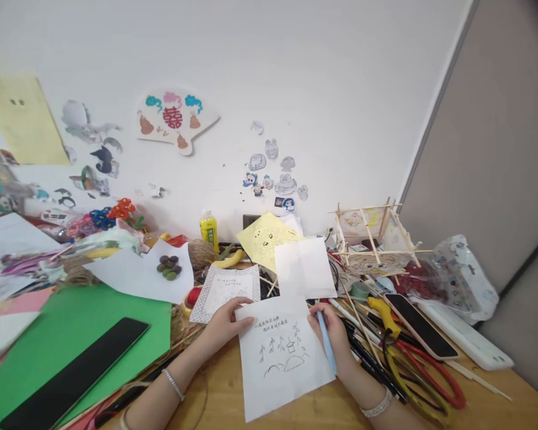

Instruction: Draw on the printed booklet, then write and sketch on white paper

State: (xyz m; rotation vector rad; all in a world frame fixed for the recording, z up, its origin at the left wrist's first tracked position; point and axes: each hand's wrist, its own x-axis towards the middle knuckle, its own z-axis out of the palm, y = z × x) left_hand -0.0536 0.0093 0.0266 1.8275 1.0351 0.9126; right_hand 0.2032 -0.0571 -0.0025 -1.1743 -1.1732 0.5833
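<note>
A white sheet of paper (278,388) with handwritten characters and a line drawing of plants and hills lies slightly askew at the table's front. My left hand (230,322) grips its upper left edge, thumb on top and fingers mostly behind. On the right side, my right hand (334,334) is closed around a light blue pen (326,339), which points down towards the table, and it touches the paper's right edge. Behind the sheet lie a blank white paper (307,269), a yellow paper with a drawn face (269,242) and a patterned-border card with writing (228,289).
On the left are green paper (116,310) and a long black slab (78,373). To the right lie scissors (430,382), a phone (419,325), a white case (466,334) and several black pens. A stick frame (372,239) and a yellow bottle (209,230) stand near the wall.
</note>
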